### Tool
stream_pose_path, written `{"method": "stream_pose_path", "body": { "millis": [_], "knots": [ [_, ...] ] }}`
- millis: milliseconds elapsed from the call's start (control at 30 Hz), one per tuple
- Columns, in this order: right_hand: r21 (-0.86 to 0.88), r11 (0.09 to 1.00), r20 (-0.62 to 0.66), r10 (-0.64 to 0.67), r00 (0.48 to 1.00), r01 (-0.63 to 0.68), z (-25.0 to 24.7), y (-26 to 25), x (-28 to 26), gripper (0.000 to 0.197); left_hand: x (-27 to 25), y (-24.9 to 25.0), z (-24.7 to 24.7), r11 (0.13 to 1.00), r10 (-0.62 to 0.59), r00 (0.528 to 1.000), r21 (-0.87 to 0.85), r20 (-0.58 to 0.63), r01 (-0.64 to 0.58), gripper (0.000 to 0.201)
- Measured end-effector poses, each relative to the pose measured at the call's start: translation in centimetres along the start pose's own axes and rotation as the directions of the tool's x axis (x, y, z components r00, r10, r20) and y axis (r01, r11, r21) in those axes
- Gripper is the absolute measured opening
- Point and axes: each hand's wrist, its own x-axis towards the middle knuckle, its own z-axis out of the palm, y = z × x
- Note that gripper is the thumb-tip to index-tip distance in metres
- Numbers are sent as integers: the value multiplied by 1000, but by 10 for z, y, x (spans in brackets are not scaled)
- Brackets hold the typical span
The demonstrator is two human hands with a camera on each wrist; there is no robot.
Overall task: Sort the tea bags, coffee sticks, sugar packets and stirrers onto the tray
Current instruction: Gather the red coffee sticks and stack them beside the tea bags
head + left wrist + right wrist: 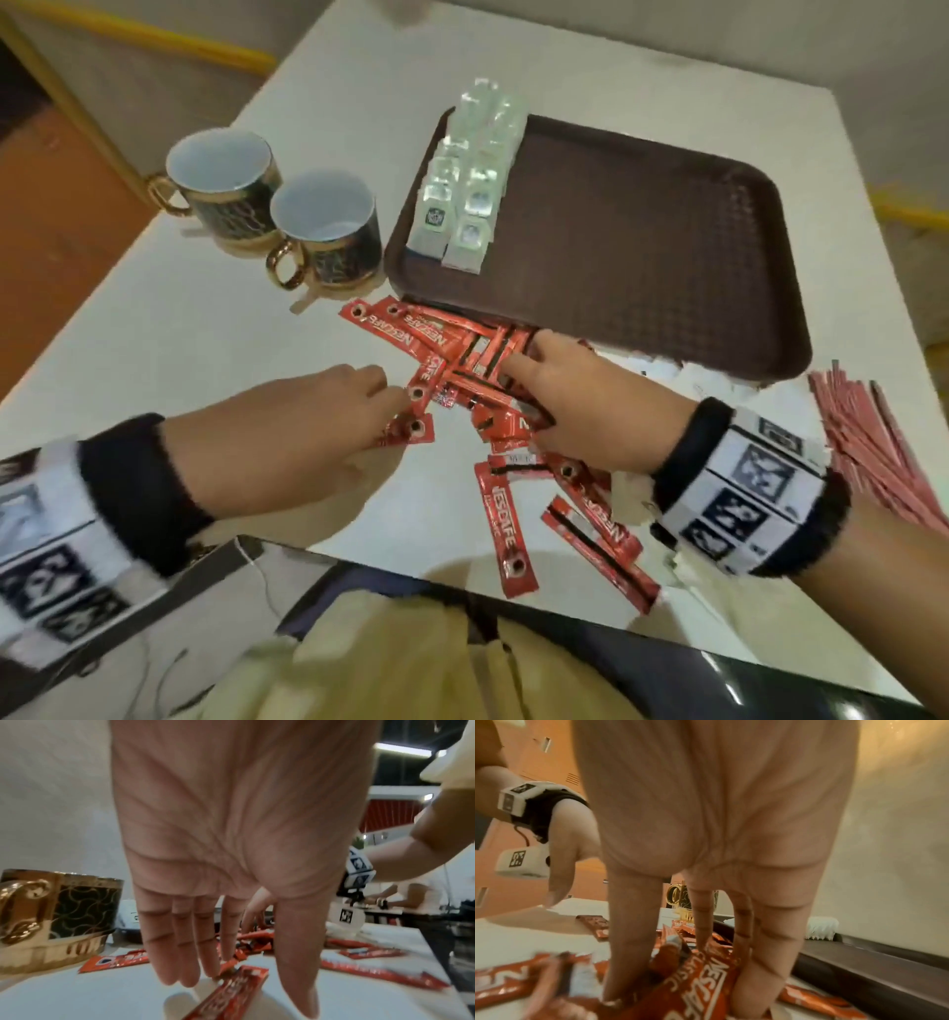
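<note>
Red coffee sticks (447,344) lie scattered on the white table in front of a brown tray (642,246). My left hand (390,406) reaches in from the left with straight fingers. In the left wrist view its fingertips (213,971) touch the end of one stick (231,992). My right hand (518,390) rests on the middle of the pile, thumb and straight fingers (752,973) pressing down either side of several sticks (695,983). Tea bags (462,205) stand in two rows along the tray's left side. White sugar packets (662,367) are partly hidden behind my right hand.
Two dark, gold-trimmed cups (226,190) (328,226) stand left of the tray. A heap of red stirrers (868,442) lies at the table's right edge. More sticks (506,529) lie near the front edge. Most of the tray floor is bare.
</note>
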Motion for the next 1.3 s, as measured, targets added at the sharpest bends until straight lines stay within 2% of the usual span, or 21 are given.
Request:
{"method": "stream_pose_path", "body": {
  "millis": [100,167,300,333,400,467,567,667,767,833,967,1067,1200,1300],
  "knots": [
    [92,996,18,-6,1000,5,-10,7,-1,67,9,6,6,1000,-13,996,-27,-90,11,36],
    [121,992,7,16,1000,-17,-21,17,-7,74,15,10,-2,999,-28,994,-29,-109,25,40],
    [44,999,121,1,993,-6,-19,28,-20,103,26,13,-29,996,-39,985,-91,-170,23,76],
    [15,999,148,-30,989,29,-13,26,-21,111,31,11,-34,998,-21,985,-57,-174,12,86],
    [-54,997,186,-49,981,60,-1,18,-18,119,41,7,-38,997,-11,995,72,-95,18,106],
    [-129,991,193,-2,981,27,3,12,-12,111,51,5,-32,985,-29,1000,169,3,28,108],
    [-158,987,137,39,990,-17,3,3,-8,95,54,1,-12,969,-58,997,242,55,43,84],
    [-143,989,103,58,993,-43,4,-4,-8,86,48,-5,-2,975,-26,999,218,-23,30,64],
    [-113,991,59,71,996,-64,4,-12,-7,78,46,-10,2,960,47,988,280,-146,-4,37],
    [-110,990,31,91,995,-87,4,-17,-5,74,47,-11,3,952,82,978,305,-194,-19,30],
    [-82,987,-37,136,990,-139,2,-26,1,63,51,-14,2,956,98,976,290,-193,-39,28],
    [-34,978,-76,204,976,-207,-2,-30,7,58,56,-16,0,984,82,978,173,-190,-49,31],
    [46,966,-77,256,964,-253,-4,-31,14,70,55,-19,-5,998,60,979,20,-196,-57,37],
    [67,969,-12,239,971,-237,-7,-33,10,85,45,-24,-10,997,58,968,-40,-244,-70,60]
  ]
}}
